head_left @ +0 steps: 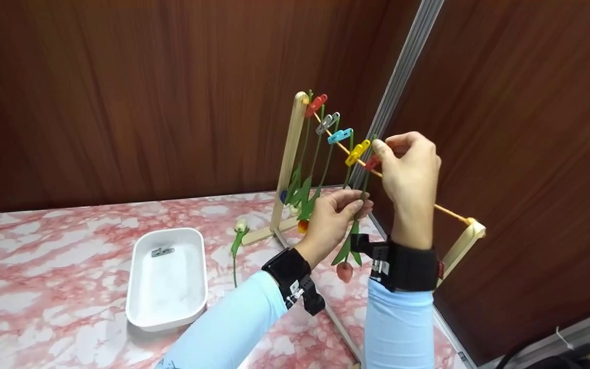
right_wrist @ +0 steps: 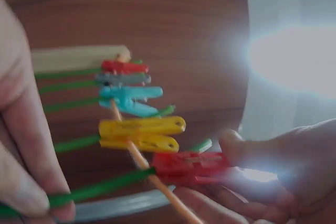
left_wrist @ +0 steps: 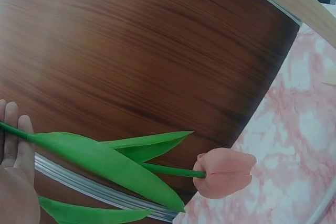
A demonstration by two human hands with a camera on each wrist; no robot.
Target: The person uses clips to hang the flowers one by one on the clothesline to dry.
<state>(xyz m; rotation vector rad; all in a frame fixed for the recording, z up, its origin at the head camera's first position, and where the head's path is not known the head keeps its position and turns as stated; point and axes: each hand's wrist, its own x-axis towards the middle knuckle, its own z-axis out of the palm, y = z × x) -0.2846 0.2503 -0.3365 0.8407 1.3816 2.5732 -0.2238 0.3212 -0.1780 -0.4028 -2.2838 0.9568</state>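
A pink tulip [head_left: 344,272] hangs head down, its stem pinched by my left hand [head_left: 328,223] between thumb and fingers; its green leaves [left_wrist: 105,158] spread below that grip. Higher up, my right hand [head_left: 413,177] pinches a red clothespin [right_wrist: 191,166] by its handle end. That clothespin sits at the thin wooden rod [head_left: 451,213], with the tulip's stem at its jaws. Along the rod towards the far post are a yellow clothespin [head_left: 358,152], a blue one, a grey one [head_left: 327,123] and another red one [head_left: 316,105], each with a green stem hanging.
Wooden posts [head_left: 289,164] carry the rod at both ends. A white tray [head_left: 167,297] on the left holds grey clothespins [head_left: 162,251]. Between tray and stand lies a white tulip [head_left: 241,225] on the pink marbled table. Brown panels rise behind and to the right.
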